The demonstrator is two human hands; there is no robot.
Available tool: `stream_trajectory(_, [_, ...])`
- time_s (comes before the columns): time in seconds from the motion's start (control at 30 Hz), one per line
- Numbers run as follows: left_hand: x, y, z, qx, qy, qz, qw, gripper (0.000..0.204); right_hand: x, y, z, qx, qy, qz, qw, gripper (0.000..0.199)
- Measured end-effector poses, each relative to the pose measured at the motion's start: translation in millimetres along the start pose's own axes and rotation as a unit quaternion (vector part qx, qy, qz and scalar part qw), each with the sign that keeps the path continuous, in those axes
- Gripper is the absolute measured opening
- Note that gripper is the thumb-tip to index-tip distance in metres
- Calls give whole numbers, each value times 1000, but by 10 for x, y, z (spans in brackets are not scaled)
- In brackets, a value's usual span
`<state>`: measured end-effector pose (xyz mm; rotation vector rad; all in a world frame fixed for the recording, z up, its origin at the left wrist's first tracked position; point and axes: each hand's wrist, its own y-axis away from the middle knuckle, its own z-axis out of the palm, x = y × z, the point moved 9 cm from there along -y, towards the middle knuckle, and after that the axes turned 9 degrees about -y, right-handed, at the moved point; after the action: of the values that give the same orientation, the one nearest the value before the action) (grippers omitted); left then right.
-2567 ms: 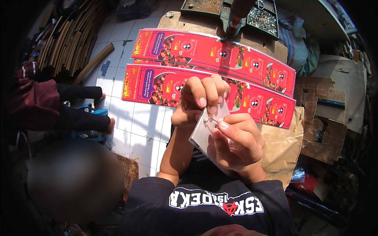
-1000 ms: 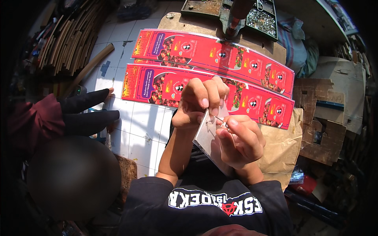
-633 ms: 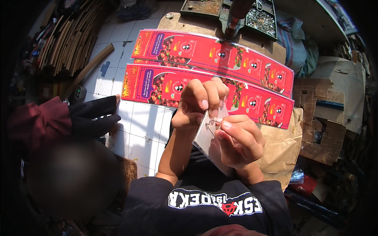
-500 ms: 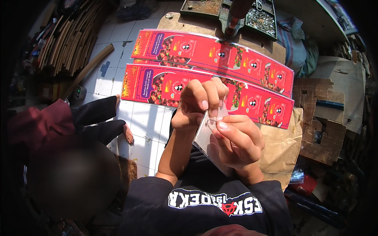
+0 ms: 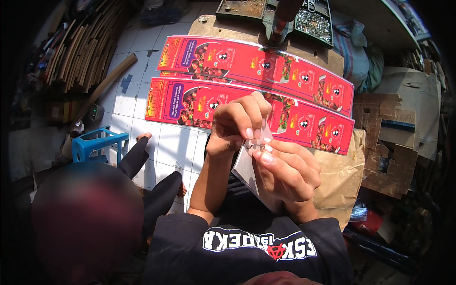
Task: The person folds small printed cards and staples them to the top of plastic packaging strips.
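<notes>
both hands (image 5: 259,147) pinch small clear plastic bag (image 5: 248,166) between fingertips.

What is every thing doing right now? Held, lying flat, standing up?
Left hand: raised, fingertips pinching the clear bag.
Right hand: raised, grip shut on the same bag.
Small clear bag: held up between both hands.
Red printed sheets: lying flat, overlapping.
Blue stool: standing upright on the tiled floor.
Brown paper: lying spread out.
Metal tray: holds small metal bits.
</notes>
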<state>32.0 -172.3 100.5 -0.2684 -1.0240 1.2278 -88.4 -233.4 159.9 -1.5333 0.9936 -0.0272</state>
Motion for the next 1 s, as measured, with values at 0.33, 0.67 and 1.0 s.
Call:
stream_trajectory(0.33, [-6, -16, -9, -2, -14, -10, 1000, 15, 31, -23, -14, 33, -9, 31, 999, 36])
stream_trajectory(0.67, [3, -1, -25, -43, -71, -64, 994, 10, 220, 109, 9, 90, -119, 103, 983, 33])
stream_trajectory(1.0, [26, -4, -42, -42, -61, -46, 996, 16, 274, 93, 0, 68, -105, 101, 987, 34])
